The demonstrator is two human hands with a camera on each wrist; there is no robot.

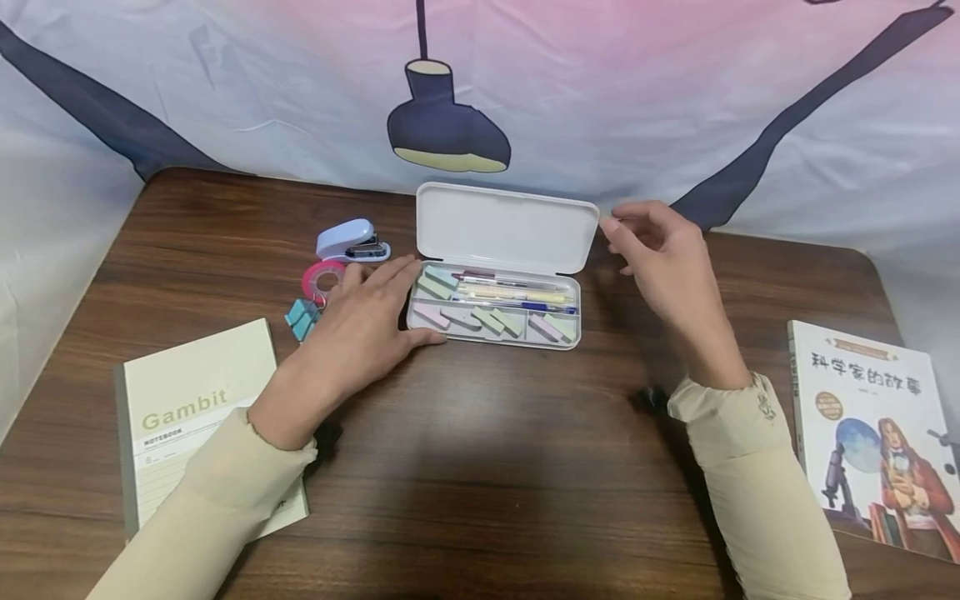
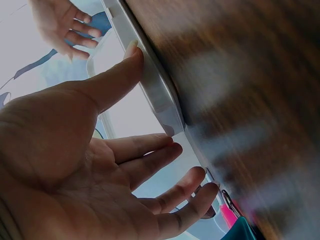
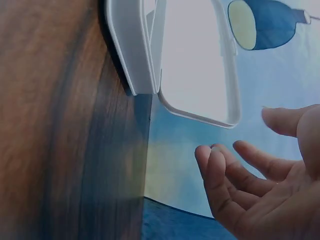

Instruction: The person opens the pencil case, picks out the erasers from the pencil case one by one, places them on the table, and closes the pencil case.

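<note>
A white pencil case (image 1: 476, 337) lies on the table with its lid (image 1: 506, 229) raised at the back. Inside are several pens (image 1: 517, 294) and, around them, small pastel blocks (image 1: 489, 321). My left hand (image 1: 360, 321) is at the case's left end, thumb along the front wall and fairly straight fingers at the left side; the left wrist view shows the thumb (image 2: 131, 65) against the wall. Beside the lid's right edge, my right hand (image 1: 663, 262) holds nothing, its fingers loosely bent. In the right wrist view a gap separates these fingers (image 3: 217, 175) from the lid.
Left of the case are a light blue stapler (image 1: 348, 241), a pink roll of tape (image 1: 313, 279) and a teal binder clip (image 1: 302, 317). A Gambit notebook (image 1: 202, 367) lies front left, partly under the left sleeve. A white book (image 1: 870, 400) lies at the right. Printed cloth (image 1: 600, 100) hangs behind the table.
</note>
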